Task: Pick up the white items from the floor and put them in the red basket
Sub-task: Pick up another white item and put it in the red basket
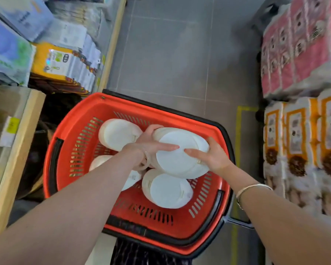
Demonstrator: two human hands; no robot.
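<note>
A red basket [69,129] with black trim stands on the grey floor below me. Inside it lie white round stacks: one at the back [118,133], one at the front [167,190], and others partly hidden under my left arm. Over the basket's right side I hold another white stack [177,159] with both hands. My left hand [149,142] grips its left edge, thumb across the top face. My right hand [211,155] grips the right edge, thumb also on top.
Shelves with packaged goods [61,60] run along the left. Wrapped pink [302,46] and orange packs [298,140] are stacked on the right. A grey tiled aisle [180,54] lies ahead. A yellow floor line [237,134] runs by the basket's right side.
</note>
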